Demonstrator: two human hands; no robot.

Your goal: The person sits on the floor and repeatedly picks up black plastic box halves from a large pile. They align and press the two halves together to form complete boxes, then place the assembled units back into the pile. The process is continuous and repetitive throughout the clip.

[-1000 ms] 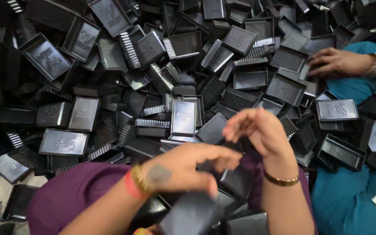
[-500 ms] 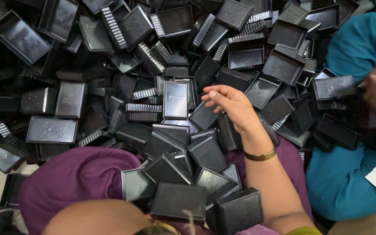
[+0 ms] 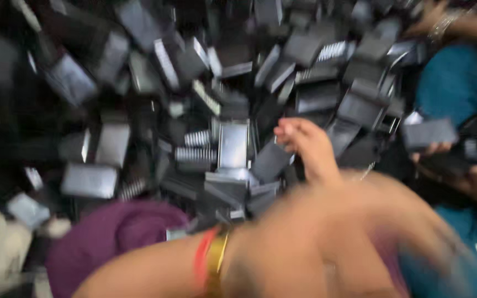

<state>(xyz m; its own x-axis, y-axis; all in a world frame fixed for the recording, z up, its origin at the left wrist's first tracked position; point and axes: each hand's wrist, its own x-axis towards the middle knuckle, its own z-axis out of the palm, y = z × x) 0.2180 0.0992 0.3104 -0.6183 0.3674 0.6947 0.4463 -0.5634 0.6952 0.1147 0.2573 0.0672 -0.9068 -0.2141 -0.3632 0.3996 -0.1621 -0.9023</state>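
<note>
The right hand [image 3: 307, 146] sits just right of the frame's centre, fingers curled loosely downward and bunched together, its forearm running down toward the lower right in a heavy blur. The left hand [image 3: 282, 265] fills the lower middle, very close and smeared by motion, so its grip cannot be read. Its forearm comes in from the lower left, with a red and a gold bangle [image 3: 212, 259] at the wrist.

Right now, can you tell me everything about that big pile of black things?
The pile of black trays is a jumble of shallow rectangular pieces, apparently plastic, some flat, some tilted, a few with ribbed, comb-like edges. It fills most of the view, blurred by motion. The right hand reaches into its middle, seemingly touching a piece; purple cloth borders its near edge.
</note>
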